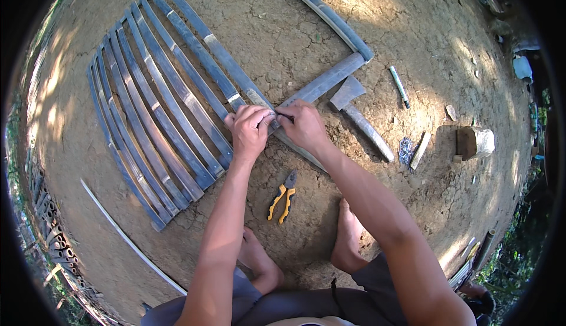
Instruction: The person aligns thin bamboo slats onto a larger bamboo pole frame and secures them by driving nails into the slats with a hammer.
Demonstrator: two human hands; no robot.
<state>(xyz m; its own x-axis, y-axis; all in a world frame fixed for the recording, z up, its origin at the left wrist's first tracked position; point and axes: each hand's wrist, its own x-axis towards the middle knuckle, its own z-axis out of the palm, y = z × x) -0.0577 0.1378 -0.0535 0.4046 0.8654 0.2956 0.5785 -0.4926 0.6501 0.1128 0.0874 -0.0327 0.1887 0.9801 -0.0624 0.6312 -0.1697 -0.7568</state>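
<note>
The slatted bamboo panel (187,99) fills the upper left of the frame, its long slats slanting from upper left down toward the centre, bowed by the lens. Those slats lie side by side with gaps of soil between, grey-blue and weathered, banded with pale, brownish joints, their lower ends stepping up from lower left to the middle. From that corner a thick grey pole (330,79) points off to the upper right, cutting across the slats' direction.

And here, mid-frame, the two hands meet right at the corner! The left hand (250,131) comes straight up from below, knuckles up, fingers curled and closed to a pinch. The right hand (303,125) angles in from the lower right, thumb and fingers drawn tight, the tips almost against the left's. Whether they grip the corner or something small there, I can't tell.

Yellow-handled pliers (290,192) lie just below, jaws upward; a hatchet (367,130) rests to the right.
</note>
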